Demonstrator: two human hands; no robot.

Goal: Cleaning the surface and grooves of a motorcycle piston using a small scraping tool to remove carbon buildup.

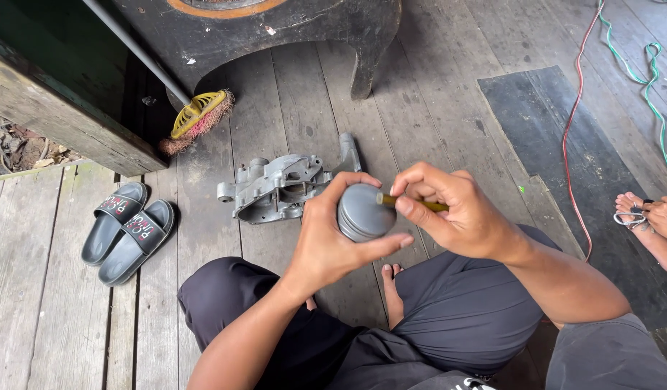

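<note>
Sitting cross-legged on the plank floor [52,303], the person had dark trousers nearest the camera and both forearms reaching up the middle. The left hand [326,238] was wrapped round a grey metal piston [364,213], thumb under, fingers over the top, crown turned toward the right hand. The right hand [449,209] was pinched narrow on a thin yellowish tool [413,204], its grip closed between thumb and forefinger. That tool lay roughly level, long axis running left to right, its tip touching the piston's upper right edge, so the piston sat just left of the right hand's grip, held above the lap. Just beyond the hands, a grey cast engine casing [279,189] lay on the boards. To the left, a pair of grey slippers [127,231] rested side by side. Farther back, a yellow broom head [197,114] leaned by a dark wooden stand [290,36]. At far right, red and green cables [575,144] trailed past another person's hand [658,217].
</note>
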